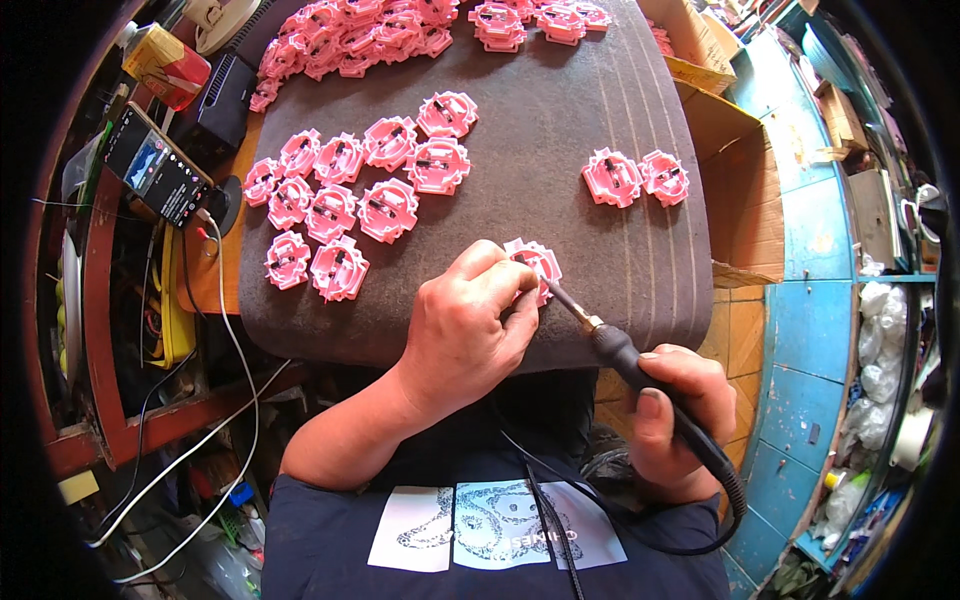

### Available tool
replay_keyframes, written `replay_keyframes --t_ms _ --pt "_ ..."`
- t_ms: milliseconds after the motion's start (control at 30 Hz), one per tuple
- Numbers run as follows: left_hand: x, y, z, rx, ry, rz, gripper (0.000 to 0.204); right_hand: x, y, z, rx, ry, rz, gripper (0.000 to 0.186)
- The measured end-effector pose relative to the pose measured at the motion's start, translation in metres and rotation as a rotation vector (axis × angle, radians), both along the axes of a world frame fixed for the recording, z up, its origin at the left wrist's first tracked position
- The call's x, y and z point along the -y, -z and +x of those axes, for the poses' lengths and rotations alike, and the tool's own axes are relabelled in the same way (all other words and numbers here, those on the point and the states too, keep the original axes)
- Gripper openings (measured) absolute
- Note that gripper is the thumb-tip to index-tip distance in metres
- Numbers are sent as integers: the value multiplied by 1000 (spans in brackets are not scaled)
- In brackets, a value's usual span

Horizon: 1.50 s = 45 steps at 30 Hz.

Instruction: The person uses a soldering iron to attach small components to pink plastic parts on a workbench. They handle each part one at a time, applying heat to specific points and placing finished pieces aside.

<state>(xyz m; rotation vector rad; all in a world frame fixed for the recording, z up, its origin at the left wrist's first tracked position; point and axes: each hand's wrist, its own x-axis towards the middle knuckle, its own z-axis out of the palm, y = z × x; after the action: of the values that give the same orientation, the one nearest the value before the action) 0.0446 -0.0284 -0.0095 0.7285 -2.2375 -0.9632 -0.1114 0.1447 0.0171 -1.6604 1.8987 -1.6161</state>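
My right hand (680, 410) is wrapped round the black handle of a soldering iron (617, 350), whose metal tip points up and left. That tip meets a pink plastic housing (541, 262) near the front of the dark mat. Over the left side of this housing, my left hand (465, 315) has its thumb and fingers pinched together; what lies between the fingertips is hidden. Two more pink housings with dark parts inside, one of them this housing (612, 178), lie beyond at the right. Several similar ones, among them this housing (388, 210), are spread out at the left.
A heap of pink housings (350, 40) covers the far edge of the mat (520, 140). Cardboard boxes (745, 200) stand along its right side. At the left, a phone (155, 165) sits on a stand, with a white cable (240, 350) hanging down. The iron's cord (715, 545) loops across my lap.
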Motion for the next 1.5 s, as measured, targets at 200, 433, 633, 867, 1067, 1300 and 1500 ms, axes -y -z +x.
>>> replay_keyframes --t_ms 200,433,633,867,1067,1300,1500 --pt "1 0 -2 -6 7 -13 9 -6 8 3 295 8 -88 34" --pt "1 0 -1 0 3 -14 9 11 23 -3 73 -32 -192 35" --pt "0 -1 -1 4 -2 -4 9 32 34 -1 -5 -123 -148 25" --pt "2 1 -1 -22 2 -31 8 60 47 0 -187 -105 -92 56" --pt "1 -1 -2 1 15 -11 9 73 41 2 -188 -143 -3 70" --pt "3 -2 -1 3 27 -27 10 79 42 3 -264 -123 16 62" --pt "3 -4 -1 10 20 -29 10 81 43 3 -260 -117 -15 60"
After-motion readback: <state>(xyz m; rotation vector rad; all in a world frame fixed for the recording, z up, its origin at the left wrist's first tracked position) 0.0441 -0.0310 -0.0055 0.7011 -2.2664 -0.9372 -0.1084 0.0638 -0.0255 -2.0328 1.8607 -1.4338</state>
